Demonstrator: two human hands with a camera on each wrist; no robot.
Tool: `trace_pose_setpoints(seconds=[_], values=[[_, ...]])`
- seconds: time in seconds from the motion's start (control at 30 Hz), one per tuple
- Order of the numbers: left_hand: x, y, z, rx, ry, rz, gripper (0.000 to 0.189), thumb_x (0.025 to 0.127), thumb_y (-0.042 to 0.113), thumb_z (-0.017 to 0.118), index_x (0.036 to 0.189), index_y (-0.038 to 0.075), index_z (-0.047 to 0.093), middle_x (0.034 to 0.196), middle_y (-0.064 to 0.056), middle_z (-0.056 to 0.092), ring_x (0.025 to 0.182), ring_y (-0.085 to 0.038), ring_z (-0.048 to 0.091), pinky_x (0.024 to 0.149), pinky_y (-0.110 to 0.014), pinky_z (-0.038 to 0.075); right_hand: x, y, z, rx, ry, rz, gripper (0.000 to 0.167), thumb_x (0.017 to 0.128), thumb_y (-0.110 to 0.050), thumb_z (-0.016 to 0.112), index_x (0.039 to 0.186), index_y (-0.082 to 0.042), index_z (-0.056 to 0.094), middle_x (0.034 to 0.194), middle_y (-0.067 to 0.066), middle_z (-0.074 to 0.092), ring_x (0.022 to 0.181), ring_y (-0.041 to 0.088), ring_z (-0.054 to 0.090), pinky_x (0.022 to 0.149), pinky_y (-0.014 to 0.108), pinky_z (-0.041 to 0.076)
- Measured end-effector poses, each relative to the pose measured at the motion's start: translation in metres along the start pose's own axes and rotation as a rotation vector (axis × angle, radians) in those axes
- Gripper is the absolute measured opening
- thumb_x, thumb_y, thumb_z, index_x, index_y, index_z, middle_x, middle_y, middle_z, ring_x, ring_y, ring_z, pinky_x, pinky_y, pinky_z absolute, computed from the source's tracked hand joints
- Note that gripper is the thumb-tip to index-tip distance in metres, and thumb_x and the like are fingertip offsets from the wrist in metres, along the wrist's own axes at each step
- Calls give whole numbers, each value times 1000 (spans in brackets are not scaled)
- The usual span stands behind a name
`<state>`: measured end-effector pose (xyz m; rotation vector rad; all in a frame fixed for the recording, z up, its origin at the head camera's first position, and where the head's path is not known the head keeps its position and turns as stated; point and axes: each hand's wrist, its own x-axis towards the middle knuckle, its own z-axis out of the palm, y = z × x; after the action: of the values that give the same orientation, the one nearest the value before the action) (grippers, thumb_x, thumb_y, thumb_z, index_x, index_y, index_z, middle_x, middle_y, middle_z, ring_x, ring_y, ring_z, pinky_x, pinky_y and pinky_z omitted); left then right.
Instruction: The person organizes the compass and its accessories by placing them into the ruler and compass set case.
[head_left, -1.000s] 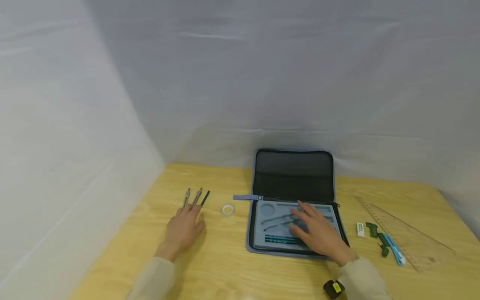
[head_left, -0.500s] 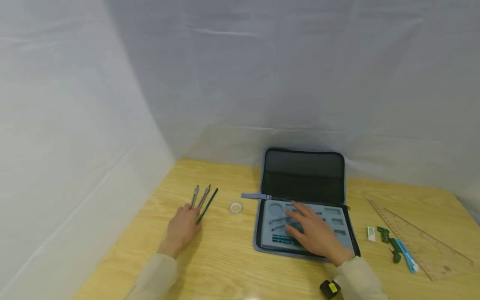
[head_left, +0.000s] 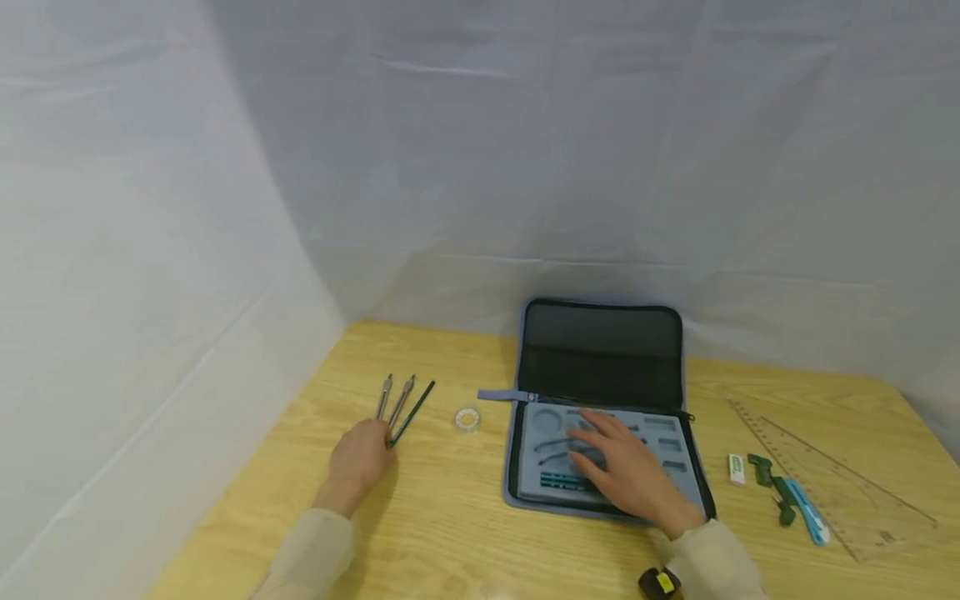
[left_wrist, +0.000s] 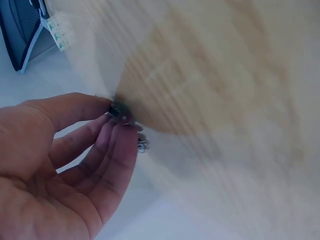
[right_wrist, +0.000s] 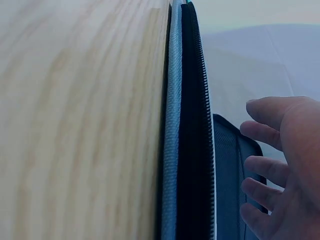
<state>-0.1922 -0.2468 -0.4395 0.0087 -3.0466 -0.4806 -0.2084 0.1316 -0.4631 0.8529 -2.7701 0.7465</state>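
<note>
My left hand (head_left: 360,460) pinches the lower end of a dark green pencil (head_left: 414,412) between thumb and fingers at the table's left. In the left wrist view the pencil's end (left_wrist: 120,113) shows between thumb and fingertips. Just left of it, two metal compasses (head_left: 403,400) lie side by side, lower ends hidden by the hand. My right hand (head_left: 630,477), fingers spread and holding nothing, is over the grey moulded tray (head_left: 532,486) of an unzipped blue case. Several green pencils (head_left: 558,481) lie in the tray's front slot; the right hand partly covers other slots.
A tape roll (head_left: 459,418) lies between pencil and case. The case's mesh lid (head_left: 600,354) stands raised behind. On the right lie an eraser (head_left: 737,469), small green pieces (head_left: 761,470), a blue cutter (head_left: 806,510) and a clear set square (head_left: 847,492). A black object (head_left: 657,583) is near the right sleeve.
My left hand, at first laid over the compasses and pencil, now pinches the pencil, more of which shows. The right hand stays over the tray. The head view has shifted a little.
</note>
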Motion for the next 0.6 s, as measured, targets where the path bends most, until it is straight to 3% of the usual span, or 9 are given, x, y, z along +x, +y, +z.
trace_pose_setpoints(seconds=[0.3, 0.43, 0.6], values=[[5, 6, 0, 48, -42, -24, 9, 77, 4, 69, 72, 3, 62, 65, -6, 58, 55, -21, 54, 51, -35, 49, -5, 4, 1, 9, 60, 16, 31, 92, -28, 65, 120, -16, 67, 141, 11, 46, 126, 31, 44, 97, 54, 39], [4, 10, 1, 23, -46, -20, 8, 77, 3, 68, 71, 5, 63, 62, -4, 56, 53, -18, 52, 47, -31, 46, -8, 7, -2, 17, 64, 28, 30, 92, -27, 65, 120, -16, 67, 141, 11, 46, 125, 32, 45, 96, 54, 40], [6, 21, -2, 8, -1, 42, 7, 77, 8, 71, 73, 7, 65, 63, -1, 57, 50, -14, 50, 45, -28, 43, -12, 11, -6, 24, 57, 53, 32, 93, -26, 64, 123, -17, 65, 143, 11, 44, 126, 34, 44, 91, 54, 44]])
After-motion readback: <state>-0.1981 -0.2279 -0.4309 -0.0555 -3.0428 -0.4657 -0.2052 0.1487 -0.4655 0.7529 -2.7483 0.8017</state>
